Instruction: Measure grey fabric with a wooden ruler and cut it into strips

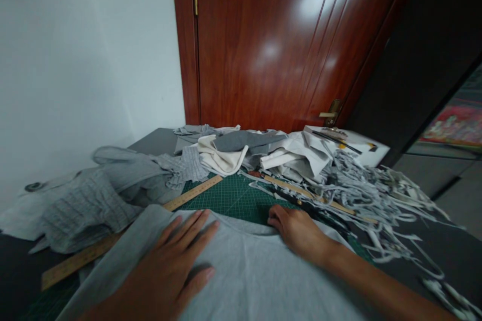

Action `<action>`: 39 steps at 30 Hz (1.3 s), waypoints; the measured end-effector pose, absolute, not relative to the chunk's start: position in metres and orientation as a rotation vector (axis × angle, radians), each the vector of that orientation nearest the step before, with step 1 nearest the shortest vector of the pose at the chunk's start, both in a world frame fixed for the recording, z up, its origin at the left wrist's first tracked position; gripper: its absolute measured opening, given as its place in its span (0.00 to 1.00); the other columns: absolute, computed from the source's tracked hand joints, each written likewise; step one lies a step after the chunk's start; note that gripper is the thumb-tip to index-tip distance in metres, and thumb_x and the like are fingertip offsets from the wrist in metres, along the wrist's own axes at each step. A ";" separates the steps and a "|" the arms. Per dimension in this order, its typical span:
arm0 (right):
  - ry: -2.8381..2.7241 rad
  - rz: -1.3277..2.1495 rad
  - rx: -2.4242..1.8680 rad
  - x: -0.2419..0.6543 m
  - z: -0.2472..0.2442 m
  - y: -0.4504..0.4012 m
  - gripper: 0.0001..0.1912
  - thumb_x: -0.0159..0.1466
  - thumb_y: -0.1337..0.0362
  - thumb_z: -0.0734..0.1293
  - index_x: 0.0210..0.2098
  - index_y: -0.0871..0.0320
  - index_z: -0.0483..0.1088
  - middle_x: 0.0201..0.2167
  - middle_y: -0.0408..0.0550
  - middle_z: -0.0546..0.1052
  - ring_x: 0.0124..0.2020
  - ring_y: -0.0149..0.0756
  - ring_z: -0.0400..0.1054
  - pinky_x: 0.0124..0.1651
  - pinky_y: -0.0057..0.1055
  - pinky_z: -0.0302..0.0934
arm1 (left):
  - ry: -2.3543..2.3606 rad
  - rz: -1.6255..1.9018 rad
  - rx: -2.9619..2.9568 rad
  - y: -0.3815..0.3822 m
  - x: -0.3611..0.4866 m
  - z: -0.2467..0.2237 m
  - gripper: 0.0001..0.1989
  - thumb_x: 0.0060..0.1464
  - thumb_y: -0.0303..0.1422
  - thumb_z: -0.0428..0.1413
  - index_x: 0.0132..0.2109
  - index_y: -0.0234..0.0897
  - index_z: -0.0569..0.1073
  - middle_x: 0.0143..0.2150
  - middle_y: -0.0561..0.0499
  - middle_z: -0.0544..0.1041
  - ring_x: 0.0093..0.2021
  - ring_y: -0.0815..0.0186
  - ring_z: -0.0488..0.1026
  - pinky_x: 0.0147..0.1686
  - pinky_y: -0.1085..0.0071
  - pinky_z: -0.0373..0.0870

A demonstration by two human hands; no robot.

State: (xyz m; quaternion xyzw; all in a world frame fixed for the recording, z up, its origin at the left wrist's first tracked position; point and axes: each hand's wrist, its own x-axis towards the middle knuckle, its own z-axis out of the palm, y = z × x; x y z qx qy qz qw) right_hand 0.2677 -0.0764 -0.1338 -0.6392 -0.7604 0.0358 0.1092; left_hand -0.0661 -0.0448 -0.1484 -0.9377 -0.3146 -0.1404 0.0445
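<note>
A light grey piece of fabric (241, 266) with a curved, neckline-like far edge lies spread before me over a green cutting mat (226, 198). My left hand (176, 256) rests flat on its left part, fingers spread and thumb out to the side. At the far edge, right of the middle, my right hand (291, 225) has its fingers curled together on the fabric's rim; the fingertips are partly hidden. A wooden ruler (194, 194) runs diagonally along the left, partly covered by the fabric. Dark-handled scissors (301, 203) lie just beyond my right hand.
Crumpled grey garments (131, 175) lie at the left. Grey and white cloth pieces (241, 143) are heaped at the back, before a brown door (263, 45). Another wooden ruler (289, 186) and tangled fabric strips (357, 190) lie right, near a white box (367, 145).
</note>
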 end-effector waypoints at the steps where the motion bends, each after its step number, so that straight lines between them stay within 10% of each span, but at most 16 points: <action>1: -2.236 0.068 -1.901 0.270 -0.136 -0.072 0.11 0.77 0.66 0.60 0.47 0.60 0.74 0.41 0.54 0.84 0.41 0.44 0.80 0.42 0.32 0.65 | -0.969 -0.416 -2.864 -0.044 -0.066 -0.149 0.34 0.70 0.48 0.51 0.77 0.55 0.51 0.77 0.51 0.57 0.74 0.47 0.60 0.71 0.41 0.57; 13: -2.114 -0.200 -2.139 0.307 -0.135 0.000 0.15 0.80 0.62 0.55 0.55 0.63 0.68 0.42 0.56 0.83 0.43 0.44 0.79 0.45 0.36 0.68 | -1.144 -0.292 -2.905 -0.004 -0.045 -0.145 0.37 0.69 0.56 0.46 0.77 0.47 0.54 0.78 0.44 0.52 0.77 0.44 0.51 0.72 0.35 0.41; 30: -1.903 -0.326 -2.220 0.308 -0.115 0.042 0.18 0.73 0.58 0.69 0.58 0.58 0.71 0.54 0.52 0.77 0.47 0.44 0.77 0.49 0.46 0.75 | -1.325 -0.174 -2.899 0.043 -0.030 -0.127 0.40 0.67 0.58 0.46 0.77 0.45 0.52 0.80 0.42 0.44 0.78 0.43 0.44 0.71 0.38 0.45; 39: -2.062 -0.137 -1.834 0.271 -0.119 -0.037 0.14 0.80 0.64 0.51 0.55 0.59 0.65 0.49 0.60 0.81 0.48 0.45 0.77 0.50 0.35 0.66 | -1.308 -0.071 -2.901 0.047 -0.031 -0.126 0.41 0.67 0.59 0.44 0.78 0.45 0.49 0.80 0.42 0.41 0.79 0.47 0.38 0.72 0.39 0.40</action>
